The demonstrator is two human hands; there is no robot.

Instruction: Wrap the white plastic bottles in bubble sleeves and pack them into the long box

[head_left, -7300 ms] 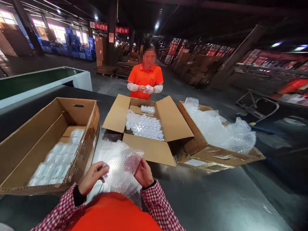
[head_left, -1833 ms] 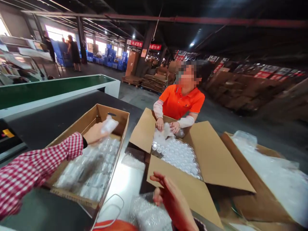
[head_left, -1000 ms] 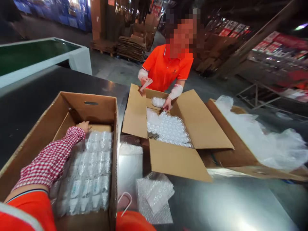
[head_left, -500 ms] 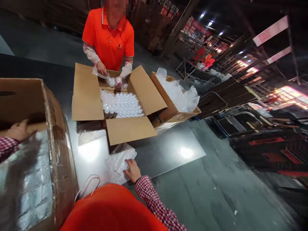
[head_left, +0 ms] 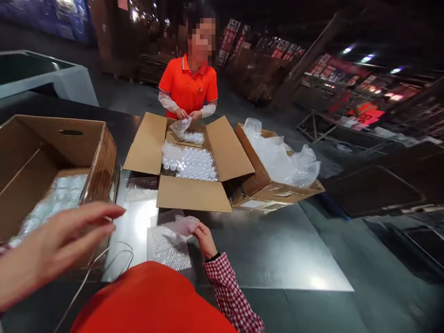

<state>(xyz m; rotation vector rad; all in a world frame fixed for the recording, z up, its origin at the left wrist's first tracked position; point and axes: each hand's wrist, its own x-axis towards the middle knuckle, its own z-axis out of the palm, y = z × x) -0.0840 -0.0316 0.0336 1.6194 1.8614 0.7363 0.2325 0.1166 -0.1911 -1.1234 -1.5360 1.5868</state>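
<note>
Clear bubble-wrap sheet (head_left: 184, 225): pinched in right hand (head_left: 204, 237) above grey metal tabletop (head_left: 277, 252). Left hand (head_left: 58, 243): open, empty. Brown left carton (head_left: 69, 150): part-filled; brown central carton (head_left: 194, 195): many white-capped bottles (head_left: 197, 163).

Warehouse or factory packing area. Evidence: dark metal-topped table (head_left: 277, 249) with open brown cardboard cartons (head_left: 194, 196), green-topped conveyor-like unit with pale frame (head_left: 78, 83) at left, stacked flat brown cardboard (head_left: 152, 67) behind, grey hard floor (head_left: 378, 268), dark high ceiling with small bright lamps (head_left: 366, 58).
</note>
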